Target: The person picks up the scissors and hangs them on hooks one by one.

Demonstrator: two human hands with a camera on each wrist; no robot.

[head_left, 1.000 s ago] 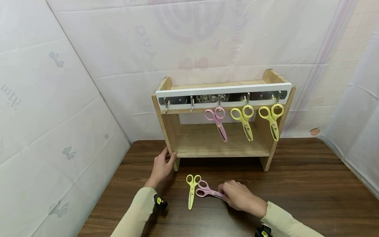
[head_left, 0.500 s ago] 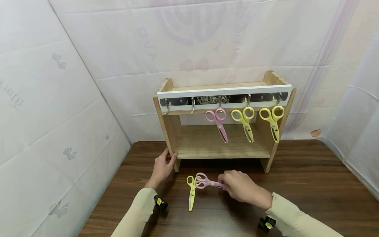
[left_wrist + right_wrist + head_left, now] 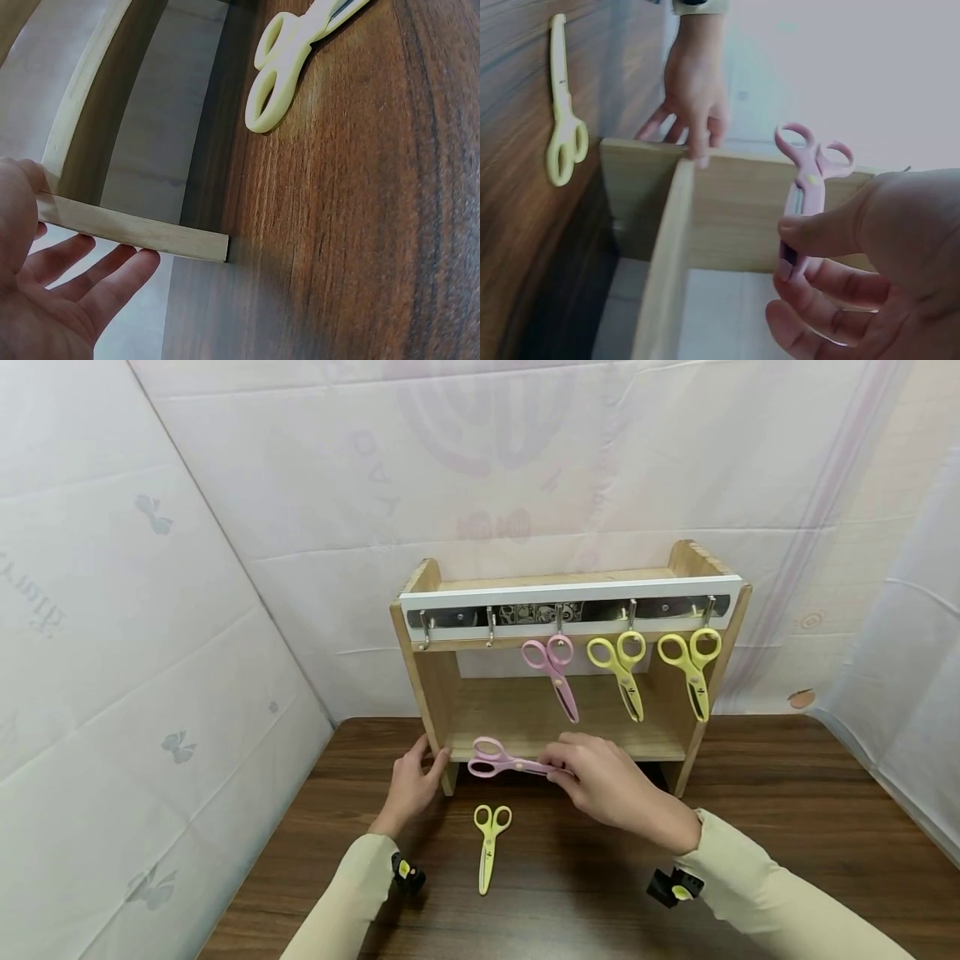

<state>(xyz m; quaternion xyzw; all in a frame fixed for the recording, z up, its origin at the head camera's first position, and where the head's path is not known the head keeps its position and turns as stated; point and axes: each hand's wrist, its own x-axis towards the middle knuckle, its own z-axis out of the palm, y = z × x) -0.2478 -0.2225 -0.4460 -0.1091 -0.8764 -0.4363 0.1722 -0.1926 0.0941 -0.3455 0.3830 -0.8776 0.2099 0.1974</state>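
My right hand [image 3: 611, 781] pinches a pair of pink scissors [image 3: 498, 762] by the blade end, the handle loops pointing left, in front of the shelf's lower board. The right wrist view shows thumb and fingers on the pink scissors' blades [image 3: 804, 187]. With thumb in front and fingers behind, my left hand [image 3: 408, 785] grips the lower left side panel of a wooden shelf [image 3: 562, 743]; the left wrist view shows the fingers against the panel [image 3: 142, 231]. Yellow scissors [image 3: 487, 852] lie on the table between the hands, loops toward the shelf.
A white rail [image 3: 450, 597] with several metal hooks runs along the shelf's top front. Pink scissors [image 3: 553, 672] hang from its middle hook, and two yellow pairs [image 3: 618, 668] hang to the right. Two hooks [image 3: 491, 627] on the left bear nothing. Printed cloth [image 3: 300, 485] stands behind.
My right hand has lifted the pink scissors off the table, up and toward the shelf, away from the yellow pair. My left hand has stayed on the side panel.
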